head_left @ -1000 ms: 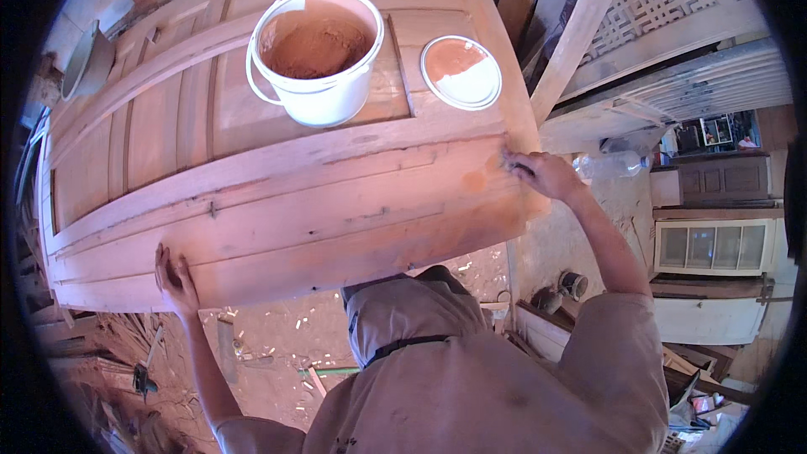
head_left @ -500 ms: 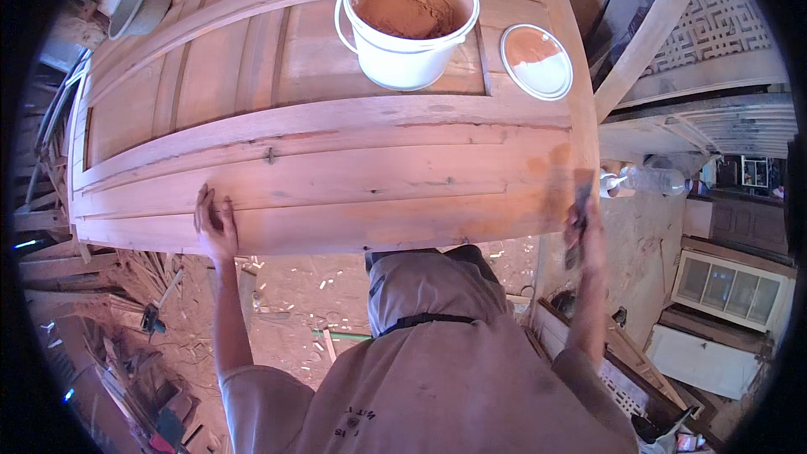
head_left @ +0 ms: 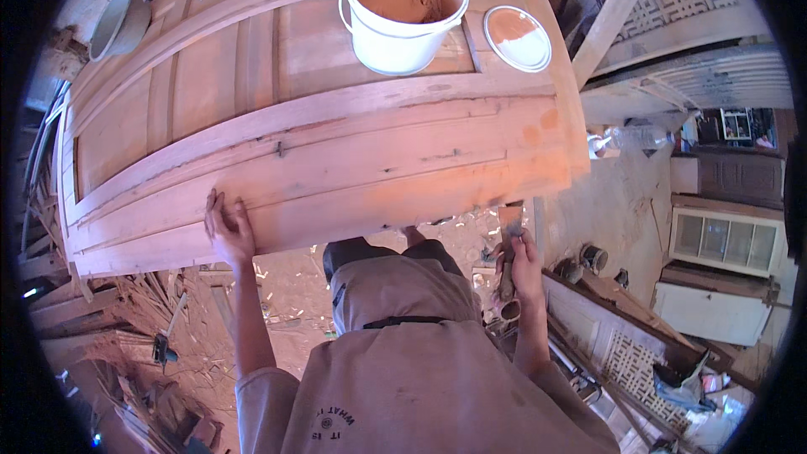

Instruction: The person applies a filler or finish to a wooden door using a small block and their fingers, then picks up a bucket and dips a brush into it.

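We note one main change: the right hand (head_left: pixel 523 267), which was over the right end of the wooden door (head_left: pixel 336 185) a second ago, is now drawn back and lower, off the near edge. Its fingers are clasped around the handle of the scraper (head_left: pixel 510 224), with the blade pointing up and away from the person. We find the blade just beside the near edge of the door; whether its tip touches the wood, we cannot tell. The left hand (head_left: pixel 233 234) remains on the near boards toward the left, fingers loosely spread and grasping no tool; we judge that it serves as a steadying rest. The door lies flat in front of the person, carrying the white bucket (head_left: pixel 391 44) of orange-brown paste (head_left: pixel 403 2) and, to the right of it, the smeared lid (head_left: pixel 530 50). Orange patches (head_left: pixel 540 128) mark the right end of the boards. For the work in hand, we take the change to mean a break between strokes on the upper face: the scraper is away from the patches, and no paste is being spread on them.
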Motion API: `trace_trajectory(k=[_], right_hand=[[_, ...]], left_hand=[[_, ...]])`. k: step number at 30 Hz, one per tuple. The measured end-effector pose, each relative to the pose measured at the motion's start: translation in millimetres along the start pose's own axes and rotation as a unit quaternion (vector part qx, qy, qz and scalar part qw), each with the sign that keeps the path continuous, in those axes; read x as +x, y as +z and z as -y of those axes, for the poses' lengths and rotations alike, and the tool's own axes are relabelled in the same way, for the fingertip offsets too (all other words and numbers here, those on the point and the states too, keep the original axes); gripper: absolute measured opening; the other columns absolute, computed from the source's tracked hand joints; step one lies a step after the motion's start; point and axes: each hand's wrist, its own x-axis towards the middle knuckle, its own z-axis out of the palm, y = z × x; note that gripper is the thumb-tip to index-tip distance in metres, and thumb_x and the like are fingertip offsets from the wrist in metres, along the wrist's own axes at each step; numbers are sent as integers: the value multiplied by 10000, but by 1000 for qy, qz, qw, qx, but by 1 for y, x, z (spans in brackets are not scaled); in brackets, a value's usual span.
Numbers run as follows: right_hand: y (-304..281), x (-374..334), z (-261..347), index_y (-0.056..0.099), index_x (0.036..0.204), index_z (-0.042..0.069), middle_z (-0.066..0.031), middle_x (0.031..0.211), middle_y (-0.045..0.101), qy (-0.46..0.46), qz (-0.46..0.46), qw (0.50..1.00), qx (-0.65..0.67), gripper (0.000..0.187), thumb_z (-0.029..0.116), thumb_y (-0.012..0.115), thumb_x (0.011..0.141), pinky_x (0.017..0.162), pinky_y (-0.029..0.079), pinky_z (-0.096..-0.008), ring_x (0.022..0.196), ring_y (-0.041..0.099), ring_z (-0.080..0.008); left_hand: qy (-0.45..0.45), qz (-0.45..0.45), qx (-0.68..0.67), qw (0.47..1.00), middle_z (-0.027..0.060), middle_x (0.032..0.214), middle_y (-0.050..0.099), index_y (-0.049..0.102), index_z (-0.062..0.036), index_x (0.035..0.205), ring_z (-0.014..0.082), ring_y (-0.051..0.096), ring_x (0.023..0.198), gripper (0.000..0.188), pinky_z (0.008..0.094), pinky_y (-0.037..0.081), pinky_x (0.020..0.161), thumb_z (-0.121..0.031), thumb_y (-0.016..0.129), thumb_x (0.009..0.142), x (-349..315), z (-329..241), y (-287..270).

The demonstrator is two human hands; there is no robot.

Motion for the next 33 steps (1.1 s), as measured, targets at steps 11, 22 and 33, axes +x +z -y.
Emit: trace_trajectory(k=[11,22,33], right_hand=[[36,-20,-38,511,1339,53,-144,801,554,-174,-143,917,-329,363,280,400,1078,698,519,-424,705,595,-321],[62,-17,-24,453,1490,167,-258,936,607,-180,-169,862,-443,513,213,573,993,753,514,-520,842,632,-462],[72,-5,-23,483,1472,187,-275,987,640,-186,-155,879,-410,537,200,633,957,726,530,-508,835,665,-450]], left_hand=[[22,11,-4,1000,166,1370,594,618,-13,1249,345,537,1292,419,475,371,1109,-283,669,932,-1,5,3],[25,10,-14,1000,173,1370,588,613,-7,1248,333,540,1286,444,471,370,1112,-308,671,928,-2,9,4],[43,1,-7,999,168,1373,589,617,-10,1229,332,541,1286,426,475,376,1105,-311,667,932,-3,11,4]])
